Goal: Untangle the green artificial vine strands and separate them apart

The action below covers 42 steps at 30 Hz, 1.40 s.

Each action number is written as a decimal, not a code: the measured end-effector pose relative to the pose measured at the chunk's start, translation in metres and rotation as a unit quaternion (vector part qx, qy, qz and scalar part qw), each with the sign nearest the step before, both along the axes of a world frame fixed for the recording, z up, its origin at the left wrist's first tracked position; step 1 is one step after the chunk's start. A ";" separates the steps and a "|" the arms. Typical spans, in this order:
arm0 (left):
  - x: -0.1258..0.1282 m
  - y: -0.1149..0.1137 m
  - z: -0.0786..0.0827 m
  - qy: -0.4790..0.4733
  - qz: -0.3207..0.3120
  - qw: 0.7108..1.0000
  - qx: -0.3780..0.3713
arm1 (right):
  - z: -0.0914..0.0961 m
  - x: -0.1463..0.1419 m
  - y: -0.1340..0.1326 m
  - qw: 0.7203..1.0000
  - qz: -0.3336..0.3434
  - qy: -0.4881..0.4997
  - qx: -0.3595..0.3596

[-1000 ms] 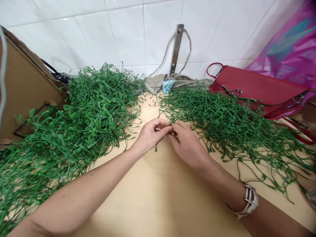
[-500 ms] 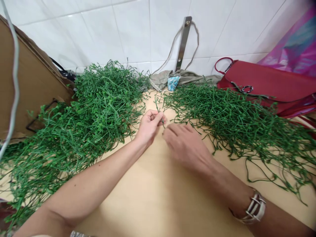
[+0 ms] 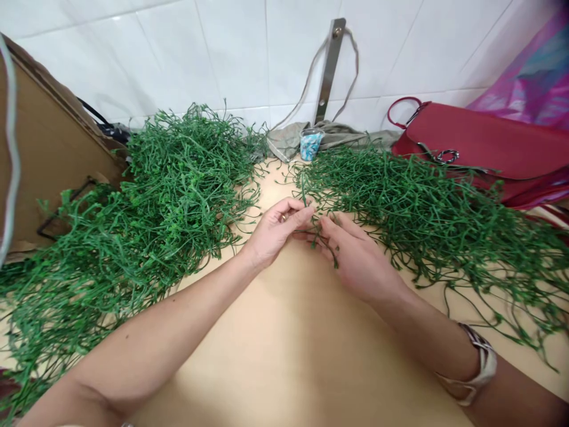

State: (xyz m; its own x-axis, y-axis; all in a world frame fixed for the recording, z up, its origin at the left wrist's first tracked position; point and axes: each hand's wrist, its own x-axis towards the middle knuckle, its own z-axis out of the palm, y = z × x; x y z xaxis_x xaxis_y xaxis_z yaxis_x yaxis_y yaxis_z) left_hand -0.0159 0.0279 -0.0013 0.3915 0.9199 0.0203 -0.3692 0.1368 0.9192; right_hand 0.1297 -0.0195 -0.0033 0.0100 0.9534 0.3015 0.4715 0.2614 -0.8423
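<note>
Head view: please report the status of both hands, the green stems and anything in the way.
Left hand: pinching green stems. Right hand: close beside, grip unclear. Left stem pile, right stem pile flanking; no blockage seen.

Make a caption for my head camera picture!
Left hand pinches green stems beside the right hand, between two tangled green heaps.

Glossy, matt and crinkled finishes together

The pale, wood-toned, flat tabletop point(image 3: 267, 344) looks smooth, with a soft sheen. Heaped toward its left and right edges, thin, forked green stems point(image 3: 178, 178) look like semi-matt plastic. Beyond the far edge, the white, square-tiled wall point(image 3: 222, 53) is glossy; the flat grey metal strip point(image 3: 329, 71) against it is duller. Along that edge lies crumpled, matt grey cloth point(image 3: 353, 137). The red, flap-fronted handbag point(image 3: 493, 142) resembles smooth leather; its round metal clasp point(image 3: 447, 156) shines. The brown cardboard box point(image 3: 48, 136) is matt.
</note>
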 end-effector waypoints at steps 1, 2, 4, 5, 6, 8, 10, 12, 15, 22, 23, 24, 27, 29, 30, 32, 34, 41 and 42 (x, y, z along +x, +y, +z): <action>0.000 0.000 0.000 -0.004 -0.003 1.000 -0.003 | 0.002 -0.001 0.000 1.000 0.011 0.024 -0.010; 0.000 0.000 0.001 -0.007 -0.004 1.000 -0.003 | 0.004 -0.002 0.000 0.997 0.022 0.061 -0.035; 0.000 -0.001 0.001 -0.010 -0.009 1.000 -0.001 | 0.009 -0.005 0.000 0.981 0.053 0.158 -0.102; 0.000 -0.001 0.001 -0.016 -0.007 1.000 0.001 | 0.011 -0.006 0.000 0.966 0.066 0.212 -0.133; 0.000 -0.001 0.001 -0.025 -0.004 1.000 0.001 | 0.013 -0.007 0.001 0.949 0.078 0.262 -0.160; 0.000 0.000 0.000 -0.050 0.007 0.999 -0.002 | 0.015 -0.008 0.001 0.924 0.092 0.323 -0.184; 0.000 0.003 -0.002 -0.064 0.016 0.998 -0.007 | 0.015 -0.008 0.001 0.935 0.088 0.299 -0.168; -0.001 0.008 -0.003 -0.070 0.036 0.996 -0.034 | 0.016 -0.011 -0.003 0.964 0.084 0.210 -0.141; -0.002 0.015 -0.004 -0.077 0.112 0.986 -0.095 | 0.019 -0.024 -0.016 0.991 0.106 0.027 -0.075; -0.001 0.007 -0.009 0.010 0.084 0.996 0.017 | 0.027 -0.002 -0.006 0.985 0.097 -0.140 0.024; -0.001 0.007 -0.010 0.014 0.081 0.996 0.030 | 0.029 0.016 0.003 0.986 0.015 -0.155 0.061; 0.000 0.007 -0.011 0.015 0.077 0.996 0.041 | 0.030 0.035 0.012 0.975 -0.105 -0.158 0.115; 0.001 0.007 -0.011 0.024 0.070 0.995 0.063 | 0.028 0.085 0.034 0.861 -0.370 -0.244 0.251; 0.001 0.005 -0.006 0.042 0.068 0.995 0.068 | 0.021 0.095 0.039 0.822 -0.405 -0.304 0.260; 0.001 0.004 -0.003 0.049 0.067 0.994 0.069 | 0.016 0.093 0.039 0.820 -0.394 -0.325 0.259; 0.001 -0.001 0.004 0.049 0.069 0.994 0.072 | 0.006 0.078 0.038 0.831 -0.321 -0.369 0.264; 0.002 -0.006 0.013 0.035 0.077 0.994 0.070 | -0.003 0.059 0.035 0.851 -0.227 -0.381 0.281; -0.014 0.002 0.114 -0.011 0.138 0.975 0.174 | -0.023 0.045 0.031 0.909 -0.011 -0.379 0.171; -0.025 0.004 0.136 -0.011 0.184 0.953 0.240 | -0.024 0.047 0.032 0.910 -0.005 -0.382 0.164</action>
